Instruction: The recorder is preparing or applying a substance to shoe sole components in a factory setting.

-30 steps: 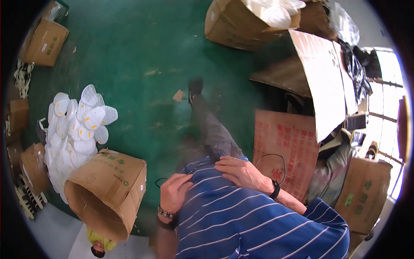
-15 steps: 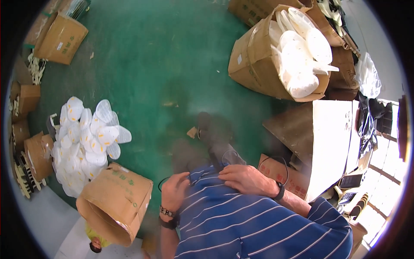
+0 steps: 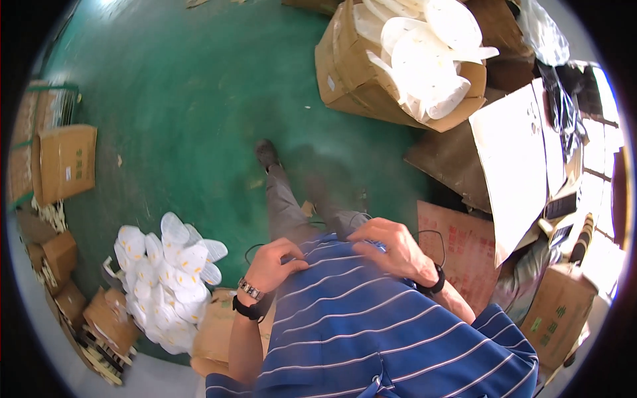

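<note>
My left hand (image 3: pixel 271 264) hangs in front of my striped blue shirt (image 3: pixel 358 312), its fingers loosely bent and a gap left between thumb and fingers. Nothing shows in it. On the other side, my right hand (image 3: pixel 391 249) is held before the shirt's lower front with curved, relaxed fingers, also without a visible object. Whether either hand touches the cloth I cannot tell. A thin black cable (image 3: pixel 443 247) loops out beside the right hand, and a similar bit shows by the left. Below, one shoe (image 3: pixel 267 154) is stepping forward on the green floor.
A large carton (image 3: pixel 345 73) full of white flat oval pieces (image 3: pixel 424 63) stands at the far right. More white pieces with yellow marks (image 3: pixel 166 285) are heaped at the left, beside a cardboard box (image 3: pixel 222 325). Cartons (image 3: pixel 66 162) line the left edge; leaning cardboard (image 3: pixel 511 166) stands right.
My view has turned and moved, so the boxes and heap sit elsewhere in it. One leg has swung forward. Both hands stay before the shirt, the right one slightly higher.
</note>
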Motion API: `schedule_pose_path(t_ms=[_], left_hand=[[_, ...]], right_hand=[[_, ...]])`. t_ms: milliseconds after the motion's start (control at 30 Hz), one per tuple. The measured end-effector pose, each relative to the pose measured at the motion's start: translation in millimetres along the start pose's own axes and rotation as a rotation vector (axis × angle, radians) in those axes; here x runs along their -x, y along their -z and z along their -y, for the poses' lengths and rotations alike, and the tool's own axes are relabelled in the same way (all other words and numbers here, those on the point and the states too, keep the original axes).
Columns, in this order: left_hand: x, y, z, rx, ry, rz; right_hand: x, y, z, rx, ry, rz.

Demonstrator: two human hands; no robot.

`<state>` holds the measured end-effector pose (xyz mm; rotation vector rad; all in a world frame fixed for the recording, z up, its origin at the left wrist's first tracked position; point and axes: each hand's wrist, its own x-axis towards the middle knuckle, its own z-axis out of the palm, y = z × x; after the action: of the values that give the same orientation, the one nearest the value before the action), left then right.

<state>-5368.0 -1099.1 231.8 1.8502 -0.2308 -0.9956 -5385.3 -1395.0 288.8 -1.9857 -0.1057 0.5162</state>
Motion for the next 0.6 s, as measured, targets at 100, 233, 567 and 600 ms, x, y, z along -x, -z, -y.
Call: schedule_pose_path(t_ms=[100,233,567,600], left_hand=[[-30.5,33.2,2.9,-0.002,-0.014,0.064],[-66.7,91.9,-3.7,0.037,-0.005,0.126],[-115.3,252.1,-7.6,-0.046,-0.106,0.143],[-118.7,260.1,-4.6,-0.076,-0.159,0.142]], right_hand=[[-34.8,-17.6,26.8,-0.049,0.056,0.055],[-83.8,-44.6,42.1,0.026,0.139,0.161],[-225.5,-24.1,117.8,0.256,0.191,-0.022],[-239.7,-32.0,130.4,0.244,0.307,0.004]])
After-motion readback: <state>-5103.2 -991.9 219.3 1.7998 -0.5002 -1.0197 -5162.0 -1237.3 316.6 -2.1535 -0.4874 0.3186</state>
